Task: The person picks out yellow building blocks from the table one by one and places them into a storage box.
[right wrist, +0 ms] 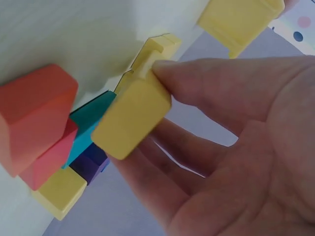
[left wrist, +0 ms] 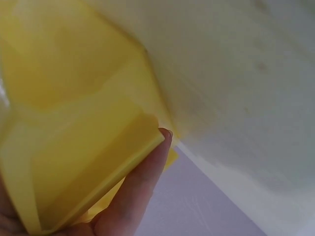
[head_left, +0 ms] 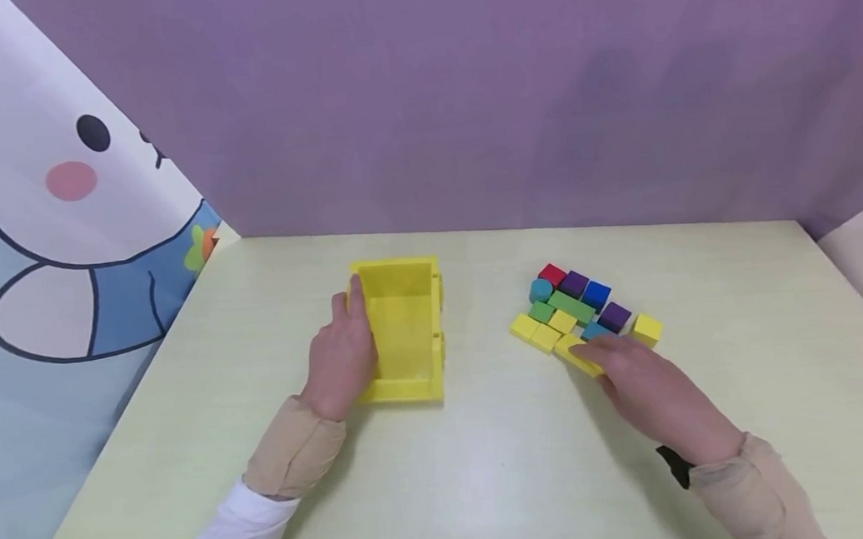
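Note:
A yellow rectangular box (head_left: 401,330), open at the top, stands left of the table's middle. My left hand (head_left: 340,363) grips its left wall, and in the left wrist view a finger (left wrist: 142,189) lies along that wall. To the right, my right hand (head_left: 658,391) pinches a yellow block (right wrist: 133,115) between thumb and fingers at the near edge of a group of coloured blocks. Around it are a green block (head_left: 572,307), a blue block (head_left: 596,295) and more yellow ones. An orange-red block (right wrist: 37,105) shows in the right wrist view, hidden under the hand from above.
At the group's far side lie a red block (head_left: 552,274), a purple block (head_left: 574,284) and a teal cylinder (head_left: 541,290). A separate yellow block (head_left: 647,329) sits at its right. A purple backdrop (head_left: 495,98) rises behind the pale table (head_left: 483,475).

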The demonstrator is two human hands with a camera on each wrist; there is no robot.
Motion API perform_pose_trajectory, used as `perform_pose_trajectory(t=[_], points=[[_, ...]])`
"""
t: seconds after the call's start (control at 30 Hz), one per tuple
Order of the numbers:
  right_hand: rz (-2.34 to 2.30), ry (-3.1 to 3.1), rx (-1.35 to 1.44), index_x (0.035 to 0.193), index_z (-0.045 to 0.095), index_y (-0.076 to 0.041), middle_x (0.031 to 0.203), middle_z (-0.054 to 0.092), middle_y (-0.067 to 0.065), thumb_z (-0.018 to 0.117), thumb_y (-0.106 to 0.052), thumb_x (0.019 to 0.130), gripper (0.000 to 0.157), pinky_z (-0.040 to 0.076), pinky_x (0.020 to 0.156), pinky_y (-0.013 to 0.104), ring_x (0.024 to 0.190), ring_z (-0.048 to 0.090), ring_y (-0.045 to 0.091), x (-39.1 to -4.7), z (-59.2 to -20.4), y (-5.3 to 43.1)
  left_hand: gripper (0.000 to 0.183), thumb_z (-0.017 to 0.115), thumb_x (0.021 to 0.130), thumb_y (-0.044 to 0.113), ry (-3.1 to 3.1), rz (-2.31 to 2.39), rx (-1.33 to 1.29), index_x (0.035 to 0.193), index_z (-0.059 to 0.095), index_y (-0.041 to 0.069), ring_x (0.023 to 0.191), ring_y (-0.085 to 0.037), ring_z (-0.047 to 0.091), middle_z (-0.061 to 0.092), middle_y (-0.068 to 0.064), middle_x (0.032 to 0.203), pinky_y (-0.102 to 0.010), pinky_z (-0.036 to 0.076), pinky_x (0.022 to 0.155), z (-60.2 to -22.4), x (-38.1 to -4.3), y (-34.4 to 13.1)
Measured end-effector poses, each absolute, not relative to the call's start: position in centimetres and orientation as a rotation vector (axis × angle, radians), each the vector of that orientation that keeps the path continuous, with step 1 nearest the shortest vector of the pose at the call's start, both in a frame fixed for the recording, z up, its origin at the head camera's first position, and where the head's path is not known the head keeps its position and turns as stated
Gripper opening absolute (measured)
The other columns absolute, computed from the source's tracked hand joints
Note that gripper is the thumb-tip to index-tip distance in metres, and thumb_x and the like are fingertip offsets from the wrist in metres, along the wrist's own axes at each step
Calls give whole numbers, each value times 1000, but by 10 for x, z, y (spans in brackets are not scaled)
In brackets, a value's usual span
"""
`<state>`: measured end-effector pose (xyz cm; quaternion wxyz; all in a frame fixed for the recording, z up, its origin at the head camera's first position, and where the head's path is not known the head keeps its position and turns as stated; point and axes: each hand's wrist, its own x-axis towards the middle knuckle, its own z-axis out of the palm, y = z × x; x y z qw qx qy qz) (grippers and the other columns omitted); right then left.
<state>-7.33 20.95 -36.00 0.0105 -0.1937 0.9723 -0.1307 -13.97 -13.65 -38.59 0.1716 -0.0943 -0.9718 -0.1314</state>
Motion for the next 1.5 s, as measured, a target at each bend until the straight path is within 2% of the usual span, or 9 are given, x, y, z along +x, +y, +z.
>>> perform_pose_trajectory(t=[0.2, 0.83, 1.17, 1.5], points=[[-408, 3064, -621, 118, 70, -1, 117, 67, 19, 77, 9, 77, 43, 55, 87, 53, 110, 61, 40, -74, -356, 210, 59, 50, 89, -4, -2737, -379, -280, 146, 33, -12, 42, -27, 46, 53, -33, 115, -41, 45, 39, -386, -139, -137], [-522, 3106, -696, 115, 69, 4, 113, 69, 20, 74, 14, 77, 40, 56, 87, 52, 107, 64, 39, -76, -341, 215, 61, 49, 90, -4, -2750, -398, -270, 148, 31, -11, 42, -27, 45, 53, -33, 117, -40, 45, 39, -387, -143, -134], [-625, 3077, -655, 117, 66, 7, 113, 69, 21, 71, 9, 83, 34, 56, 86, 51, 105, 65, 39, -80, -343, 208, 61, 50, 90, -4, -2790, -359, -246, 148, 32, -10, 42, -26, 47, 53, -33, 118, -39, 45, 38, -385, -140, -138], [-662, 3124, -632, 116, 66, 10, 114, 67, 24, 70, 8, 85, 31, 55, 87, 53, 106, 62, 43, -86, -338, 203, 62, 52, 90, -3, -2795, -376, -249, 148, 31, -9, 41, -25, 45, 52, -33, 119, -37, 44, 38, -385, -143, -136]])
